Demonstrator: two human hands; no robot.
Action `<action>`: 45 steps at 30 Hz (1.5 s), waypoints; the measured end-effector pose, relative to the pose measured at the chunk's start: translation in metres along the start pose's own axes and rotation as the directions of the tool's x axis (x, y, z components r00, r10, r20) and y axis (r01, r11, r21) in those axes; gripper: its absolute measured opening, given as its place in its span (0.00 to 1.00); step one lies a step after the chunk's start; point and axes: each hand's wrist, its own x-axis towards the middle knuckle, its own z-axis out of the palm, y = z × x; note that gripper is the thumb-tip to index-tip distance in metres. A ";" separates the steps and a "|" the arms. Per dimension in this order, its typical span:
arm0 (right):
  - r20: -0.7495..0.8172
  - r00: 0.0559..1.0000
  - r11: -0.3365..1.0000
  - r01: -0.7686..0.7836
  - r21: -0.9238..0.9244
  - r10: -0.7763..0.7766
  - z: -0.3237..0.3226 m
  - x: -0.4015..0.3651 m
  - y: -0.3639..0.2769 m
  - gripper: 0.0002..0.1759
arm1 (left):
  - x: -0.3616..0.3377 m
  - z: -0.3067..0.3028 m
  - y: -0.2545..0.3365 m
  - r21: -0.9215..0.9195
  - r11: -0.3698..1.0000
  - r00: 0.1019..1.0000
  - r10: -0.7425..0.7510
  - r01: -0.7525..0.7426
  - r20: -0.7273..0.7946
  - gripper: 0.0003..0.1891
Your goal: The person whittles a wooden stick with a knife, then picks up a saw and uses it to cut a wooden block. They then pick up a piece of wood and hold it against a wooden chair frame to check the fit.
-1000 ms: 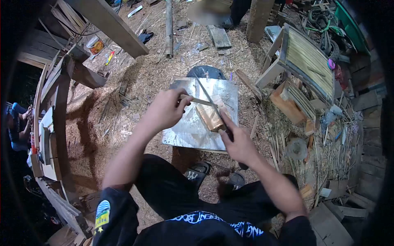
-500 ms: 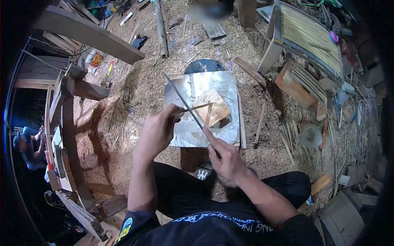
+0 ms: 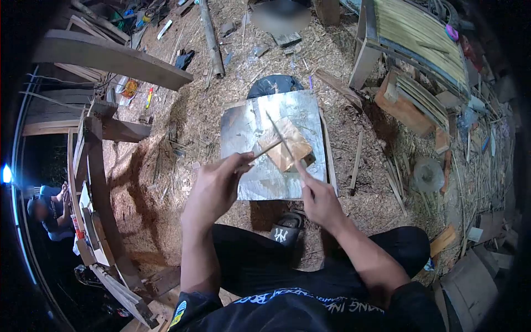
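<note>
My left hand (image 3: 224,180) is closed on one end of a thin wooden stick (image 3: 267,150), whose other end lies over a wooden block (image 3: 287,145). In my right hand (image 3: 321,202) is the handle of a long narrow blade (image 3: 279,131). The blade crosses the stick near its far end, above the block. The light-coloured block sits on a worn metallic-looking board (image 3: 243,124) in front of me.
A dark round object (image 3: 275,86) is behind the board. Wood shavings surround it. A slatted bamboo frame (image 3: 415,44) stands at the upper right, a wooden beam (image 3: 119,58) at the upper left. Another person (image 3: 52,213) sits far left. A sandal (image 3: 286,229) is below the board.
My right hand has moved slightly right, and the blade has shifted right along the stick, from near my left fingers to over the block. The camera view has shifted a little.
</note>
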 end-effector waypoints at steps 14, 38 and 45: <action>0.037 0.999 0.996 -0.010 0.084 0.007 0.004 0.005 0.005 0.30 | 0.000 0.004 -0.005 -0.079 0.995 0.998 -0.059 0.060 0.013 0.12; 0.048 0.997 0.984 -0.060 0.166 0.053 0.016 0.011 -0.009 0.27 | 0.005 0.004 -0.019 -0.132 0.986 0.994 -0.104 0.098 -0.041 0.08; -0.059 0.990 0.987 0.131 0.097 -0.125 0.021 0.012 0.002 0.29 | 0.006 0.000 -0.021 -0.103 0.990 0.995 -0.096 0.092 -0.037 0.08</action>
